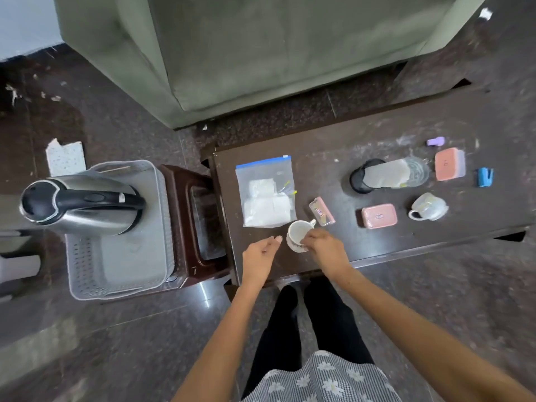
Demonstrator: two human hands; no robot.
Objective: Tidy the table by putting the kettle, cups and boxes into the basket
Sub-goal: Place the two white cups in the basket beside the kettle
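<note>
Right hand [324, 250] is pinching the near cup [298, 236] at its rim, fingers clamped, just above the bench [319, 158].
Left hand [259, 255] is hovering beside it, fingers apart; basket [87, 282] with kettle [78, 204] is lying well left, so cup is heading leftward.

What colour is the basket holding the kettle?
Light grey, perforated basket; steel kettle stands inside. Head view.

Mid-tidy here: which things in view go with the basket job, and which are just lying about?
Job: kettle already in basket; cup in right hand; second cup; pink boxes.

Lying about: zip bag, jar on its side, blue clip, purple piece.
</note>
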